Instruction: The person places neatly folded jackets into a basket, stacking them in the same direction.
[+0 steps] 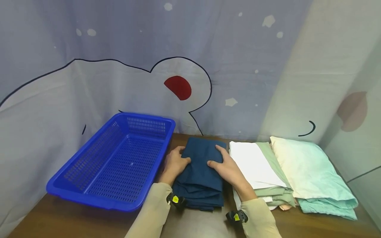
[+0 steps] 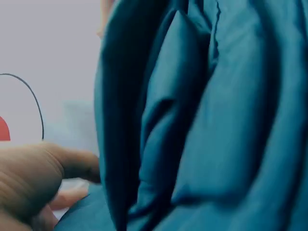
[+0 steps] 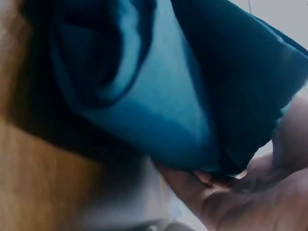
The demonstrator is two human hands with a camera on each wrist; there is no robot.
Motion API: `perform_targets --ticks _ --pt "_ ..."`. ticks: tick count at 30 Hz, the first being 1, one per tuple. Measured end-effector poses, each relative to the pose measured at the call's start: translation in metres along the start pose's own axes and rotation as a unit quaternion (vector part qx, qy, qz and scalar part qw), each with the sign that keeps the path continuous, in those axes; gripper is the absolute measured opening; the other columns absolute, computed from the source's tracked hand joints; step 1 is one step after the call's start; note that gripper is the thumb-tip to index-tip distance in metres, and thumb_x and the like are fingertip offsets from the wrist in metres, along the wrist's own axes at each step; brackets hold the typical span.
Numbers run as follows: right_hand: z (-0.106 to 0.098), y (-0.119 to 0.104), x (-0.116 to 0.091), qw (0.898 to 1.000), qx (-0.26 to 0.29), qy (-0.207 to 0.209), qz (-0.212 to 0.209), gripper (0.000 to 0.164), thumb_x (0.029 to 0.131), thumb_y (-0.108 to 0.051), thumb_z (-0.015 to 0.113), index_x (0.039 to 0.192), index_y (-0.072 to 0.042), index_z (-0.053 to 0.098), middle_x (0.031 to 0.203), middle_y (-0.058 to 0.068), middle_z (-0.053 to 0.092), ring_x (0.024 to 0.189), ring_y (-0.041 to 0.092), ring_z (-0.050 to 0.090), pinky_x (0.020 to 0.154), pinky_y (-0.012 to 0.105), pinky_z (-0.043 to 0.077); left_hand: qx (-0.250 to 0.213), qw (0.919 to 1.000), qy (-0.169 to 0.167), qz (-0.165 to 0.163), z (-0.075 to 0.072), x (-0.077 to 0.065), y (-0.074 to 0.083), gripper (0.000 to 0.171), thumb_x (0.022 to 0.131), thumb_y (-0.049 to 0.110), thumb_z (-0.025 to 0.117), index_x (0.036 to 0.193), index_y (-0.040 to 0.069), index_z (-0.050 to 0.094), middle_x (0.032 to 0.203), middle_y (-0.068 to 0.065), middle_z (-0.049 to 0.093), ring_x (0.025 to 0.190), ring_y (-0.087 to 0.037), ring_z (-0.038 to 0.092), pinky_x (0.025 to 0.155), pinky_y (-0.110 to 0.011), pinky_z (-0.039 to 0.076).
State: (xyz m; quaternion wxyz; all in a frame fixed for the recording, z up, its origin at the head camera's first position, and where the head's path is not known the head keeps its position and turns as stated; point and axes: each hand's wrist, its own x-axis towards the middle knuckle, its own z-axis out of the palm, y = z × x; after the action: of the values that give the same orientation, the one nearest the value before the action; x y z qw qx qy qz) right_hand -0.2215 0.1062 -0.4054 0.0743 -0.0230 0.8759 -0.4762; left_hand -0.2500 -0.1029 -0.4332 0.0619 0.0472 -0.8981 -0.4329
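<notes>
A folded dark blue cloth [image 1: 202, 165] lies in several layers between both hands, at the middle of the table. My left hand [image 1: 175, 162] grips its left side, thumb on top; in the left wrist view that hand [image 2: 38, 178] is at the lower left, beside the loose folds [image 2: 216, 125]. On the opposite side my right hand [image 1: 227, 168] grips the cloth, its thumb also on top. The right wrist view shows the right hand's fingers [image 3: 187, 190] curled under the cloth's edge [image 3: 183, 115], with the fingertips hidden.
A blue plastic basket [image 1: 119, 165] with slotted walls stands on the left of the brown table [image 1: 89, 218]. To the right lie a folded white and green cloth pile [image 1: 256, 163] and a pale yellow-to-mint folded cloth [image 1: 312, 172]. A patterned curtain [image 1: 238, 66] hangs behind.
</notes>
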Motion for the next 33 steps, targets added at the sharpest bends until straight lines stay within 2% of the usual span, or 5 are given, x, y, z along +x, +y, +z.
perform_targets --ticks 7,12,18,27,33 --pt "-0.022 -0.004 -0.007 0.999 0.016 0.020 -0.022 0.076 0.097 -0.016 0.061 0.167 -0.013 0.032 0.170 0.026 0.027 0.150 0.050 0.034 0.116 0.066 0.032 -0.137 0.9893 -0.005 0.051 0.001 -0.004 0.011 0.063 0.082 0.005 0.077 0.144 0.010 0.066 0.107 -0.015 0.076 0.094 -0.029 0.070 0.085 -0.048 0.056" --pt "-0.044 -0.007 -0.012 0.999 0.032 0.027 -0.030 0.077 0.099 -0.015 0.061 0.169 -0.016 0.029 0.171 0.025 0.024 0.150 0.050 0.033 0.114 0.067 0.034 -0.133 0.9867 -0.007 0.093 -0.004 -0.009 0.028 0.065 0.085 0.012 0.079 0.148 0.019 0.063 0.113 -0.007 0.075 0.080 -0.017 0.067 0.079 -0.041 0.056" --pt "-0.061 -0.016 -0.019 0.996 0.061 0.032 -0.050 0.077 0.102 -0.016 0.063 0.170 -0.020 0.027 0.172 0.023 0.023 0.150 0.049 0.034 0.114 0.067 0.035 -0.171 0.9765 0.003 0.130 -0.017 -0.016 0.050 0.063 0.087 0.008 0.078 0.148 0.019 0.063 0.115 -0.009 0.073 0.070 -0.014 0.068 0.073 -0.040 0.059" --pt "-0.071 -0.030 -0.031 0.987 0.128 0.017 -0.094 0.075 0.103 -0.015 0.063 0.170 -0.024 0.029 0.173 0.018 0.025 0.152 0.045 0.034 0.113 0.065 0.038 -0.193 0.9691 0.024 0.152 -0.053 -0.035 0.079 0.060 0.090 0.003 0.078 0.148 0.014 0.063 0.117 -0.014 0.073 0.066 -0.016 0.060 0.080 -0.045 0.058" --pt "-0.067 -0.039 -0.037 0.974 0.180 -0.013 -0.136 0.073 0.105 -0.010 0.058 0.169 -0.025 0.028 0.174 0.010 0.023 0.152 0.041 0.036 0.111 0.062 0.042 -0.208 0.9644 0.017 0.162 -0.079 -0.040 0.082 0.063 0.092 -0.002 0.076 0.151 0.011 0.059 0.119 -0.015 0.074 0.071 -0.021 0.066 0.082 -0.049 0.060"
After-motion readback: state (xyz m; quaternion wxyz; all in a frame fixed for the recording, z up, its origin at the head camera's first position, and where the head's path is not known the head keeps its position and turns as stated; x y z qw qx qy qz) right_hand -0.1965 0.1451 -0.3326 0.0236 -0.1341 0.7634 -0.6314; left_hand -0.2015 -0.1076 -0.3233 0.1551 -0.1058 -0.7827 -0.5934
